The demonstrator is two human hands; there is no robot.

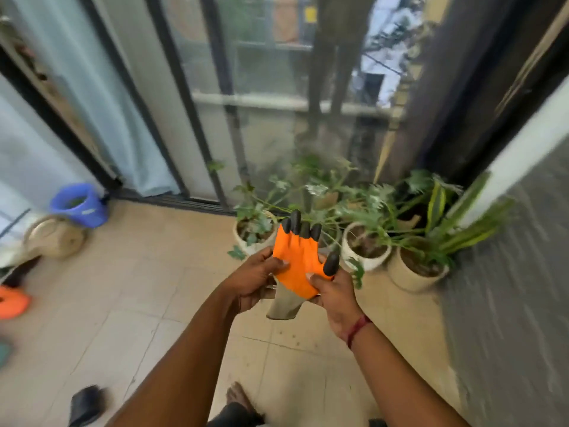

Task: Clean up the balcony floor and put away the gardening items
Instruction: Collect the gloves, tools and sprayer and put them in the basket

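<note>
Orange-palmed gardening glove (297, 263) with black claw tips is held mid-air above the tiled floor (123, 288), left hand (257, 277) and right hand (334, 288) pinching its opposite edges. Soft, light, floppy; probably best gripped at the beige cuff.

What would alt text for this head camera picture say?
Both hands, left hand and right hand, hold an orange glove with black claw tips above a tiled balcony floor. Potted plants stand behind it; a blue pot sits at far left.
</note>
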